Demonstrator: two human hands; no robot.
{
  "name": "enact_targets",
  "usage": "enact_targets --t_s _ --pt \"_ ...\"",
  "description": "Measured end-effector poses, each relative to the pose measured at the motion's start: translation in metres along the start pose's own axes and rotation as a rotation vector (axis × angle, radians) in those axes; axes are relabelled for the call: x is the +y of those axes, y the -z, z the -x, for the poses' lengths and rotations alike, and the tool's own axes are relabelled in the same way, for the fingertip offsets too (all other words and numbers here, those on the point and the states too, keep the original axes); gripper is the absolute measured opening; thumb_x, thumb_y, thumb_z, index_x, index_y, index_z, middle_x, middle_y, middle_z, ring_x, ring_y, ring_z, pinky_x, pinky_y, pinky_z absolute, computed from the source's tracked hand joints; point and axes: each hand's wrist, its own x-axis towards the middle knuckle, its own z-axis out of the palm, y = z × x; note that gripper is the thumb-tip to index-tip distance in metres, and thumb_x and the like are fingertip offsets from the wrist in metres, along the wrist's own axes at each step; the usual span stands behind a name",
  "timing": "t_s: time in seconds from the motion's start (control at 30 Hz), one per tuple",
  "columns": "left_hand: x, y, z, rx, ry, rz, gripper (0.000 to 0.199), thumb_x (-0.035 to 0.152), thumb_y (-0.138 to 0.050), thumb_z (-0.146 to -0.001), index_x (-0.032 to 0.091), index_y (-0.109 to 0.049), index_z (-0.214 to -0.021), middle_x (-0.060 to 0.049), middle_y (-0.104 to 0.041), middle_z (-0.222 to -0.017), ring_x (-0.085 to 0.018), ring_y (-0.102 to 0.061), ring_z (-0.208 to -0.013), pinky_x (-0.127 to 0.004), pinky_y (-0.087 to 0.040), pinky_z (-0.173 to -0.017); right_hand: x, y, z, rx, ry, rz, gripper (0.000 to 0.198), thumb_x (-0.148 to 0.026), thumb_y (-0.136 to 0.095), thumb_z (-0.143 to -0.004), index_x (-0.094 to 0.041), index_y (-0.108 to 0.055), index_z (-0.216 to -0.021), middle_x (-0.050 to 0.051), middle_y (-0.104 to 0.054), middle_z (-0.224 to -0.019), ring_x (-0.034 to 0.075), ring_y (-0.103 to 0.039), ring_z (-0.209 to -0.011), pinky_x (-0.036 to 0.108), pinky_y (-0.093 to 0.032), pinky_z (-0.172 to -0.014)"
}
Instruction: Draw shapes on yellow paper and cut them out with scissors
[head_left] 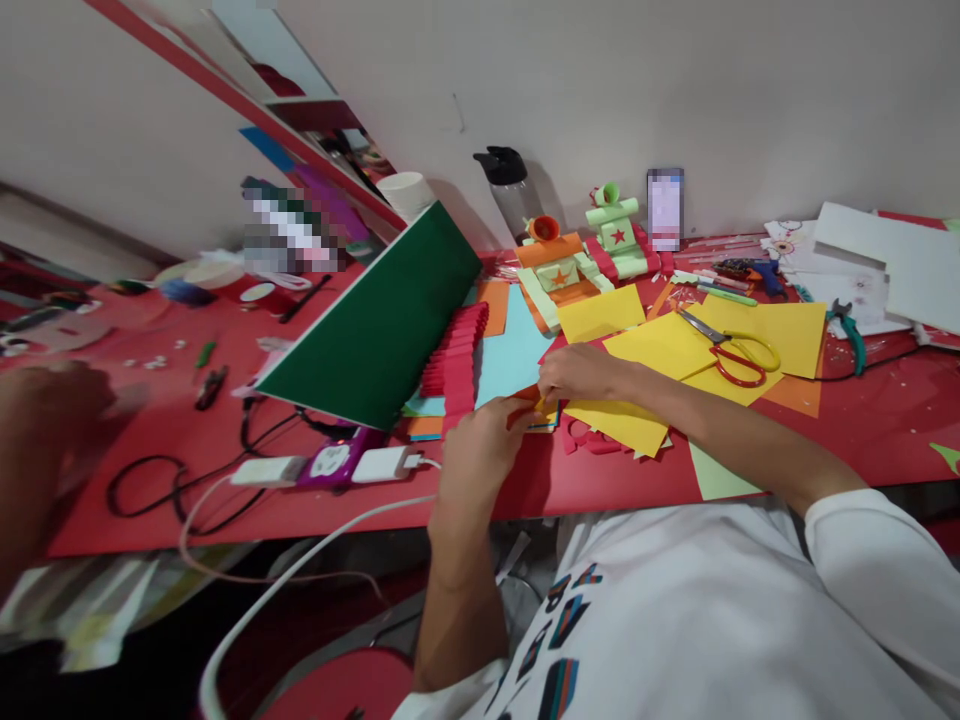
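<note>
My left hand (480, 450) and my right hand (576, 372) meet over the red table near its front edge. Between their closed fingers is a small piece of orange paper (531, 393), partly covered by the fingers. Beneath my right wrist lie loose yellow paper sheets (652, 342), with scissors (731, 352) with one yellow and one red handle resting on top. A pleated red paper strip (459, 360) and light blue paper (510, 352) are beyond my left hand. Two paper figures, one orange and green (559, 275), one green and red (619, 235), stand farther back.
A dark green board (375, 330) leans at the left, above a purple power strip (330, 462) with cables. A bottle (514, 195) and a phone (664, 210) stand by the wall. Pliers (849, 335) lie right. Another person's blurred hand (56, 410) is far left.
</note>
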Motion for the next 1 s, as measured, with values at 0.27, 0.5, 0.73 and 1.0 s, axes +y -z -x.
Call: enact_targets --t_s 0.27,0.5,0.73,1.0 --pt "-0.001 0.002 -0.001 0.040 0.015 -0.008 0.038 0.034 -0.048 -0.108 0.022 -0.081 -0.122 -0.010 -0.081 -0.126 -0.033 -0.075 -0.107 -0.036 -0.049 -0.080 0.012 -0.006 -0.002 0.138 -0.071 -0.353 0.027 -0.024 -0.083 -0.088 -0.015 -0.070 -0.067 0.000 -0.067 -0.071 0.014 -0.055 -0.070 0.028 -0.028 -0.063" --pt "0.006 0.001 -0.002 0.093 0.099 -0.104 0.032 0.033 -0.052 -0.105 0.022 -0.080 -0.115 -0.013 -0.082 -0.114 -0.033 -0.076 -0.103 -0.035 -0.046 -0.074 0.013 -0.009 0.001 0.219 -0.039 -0.493 0.018 -0.021 -0.072 -0.099 -0.015 -0.077 -0.083 0.002 -0.072 -0.080 0.014 -0.060 -0.076 0.027 -0.036 -0.072" --pt "0.015 0.005 -0.001 0.058 0.114 -0.135 0.028 0.033 -0.053 -0.105 0.021 -0.077 -0.112 -0.013 -0.081 -0.117 -0.033 -0.076 -0.102 -0.035 -0.044 -0.071 0.026 0.014 0.023 0.278 -0.131 -0.393 0.021 -0.031 -0.067 -0.103 -0.016 -0.078 -0.093 0.006 -0.079 -0.098 0.017 -0.064 -0.087 0.028 -0.039 -0.077" --pt "0.013 -0.007 0.004 0.114 0.030 -0.111 0.037 0.033 -0.041 -0.110 0.019 -0.075 -0.114 -0.014 -0.076 -0.122 -0.031 -0.073 -0.101 -0.036 -0.042 -0.067 0.159 0.055 0.085 0.426 -0.836 0.096 0.047 -0.016 -0.046 -0.101 -0.012 -0.063 -0.144 0.021 -0.069 -0.135 0.032 -0.063 -0.121 0.043 -0.048 -0.100"
